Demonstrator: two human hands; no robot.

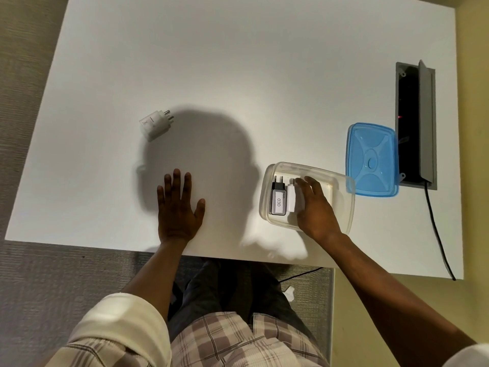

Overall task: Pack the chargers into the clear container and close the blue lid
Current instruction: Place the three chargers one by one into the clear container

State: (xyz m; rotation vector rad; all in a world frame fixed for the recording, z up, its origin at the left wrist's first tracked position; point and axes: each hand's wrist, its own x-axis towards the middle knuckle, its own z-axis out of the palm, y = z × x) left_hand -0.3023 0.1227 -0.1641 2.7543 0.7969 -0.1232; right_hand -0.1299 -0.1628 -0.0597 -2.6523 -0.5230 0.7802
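Our left hand (180, 207) lies flat and spread on the white table (238, 62), empty, left of the clear container (341, 205); our right hand (313, 205) reaches into it, fingers on the white charger (291, 198), though we cannot tell whether they grip it. A black charger (278, 198) already sits beside it inside. One white charger (153, 124) remains far left across open table, and the blue lid (371, 160) waits just behind the container, near the cable slot (415, 123).

lid (372, 160): translucent blue
container (341, 207): clear
chargers: one black (278, 198) with a white label, two white (291, 198) (155, 124)
table (238, 62): white
shirt (238, 343): beige-brown plaid
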